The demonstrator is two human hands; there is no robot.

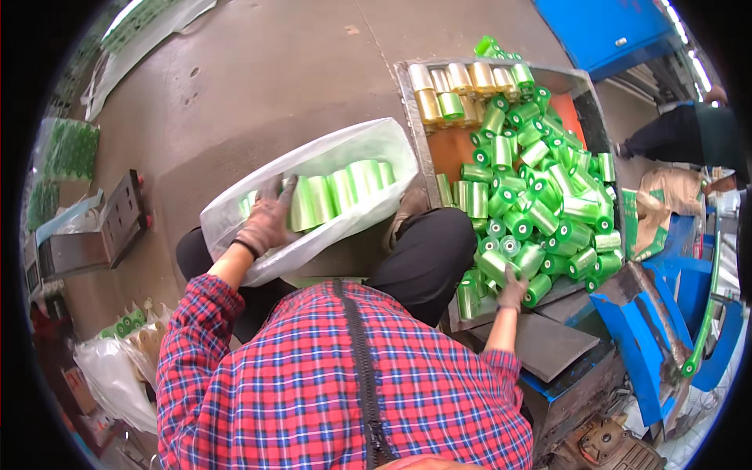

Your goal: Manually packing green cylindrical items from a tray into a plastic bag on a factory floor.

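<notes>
the left hand (265,223), in a worn glove, rests on a clear plastic bag (313,168) lying across the person's lap, its fingers spread against the end roll of a row of green rolls (337,192) packed inside the bag. the right hand (513,291), also gloved, reaches into a metal tray (583,86) at the person's right, fingers curled onto one green roll (495,266) at the near edge of the heap of loose rolls (548,196). a few gold rolls (450,78) lie at the tray's far end. a blue frame (666,313) stands just right of the tray.
</notes>
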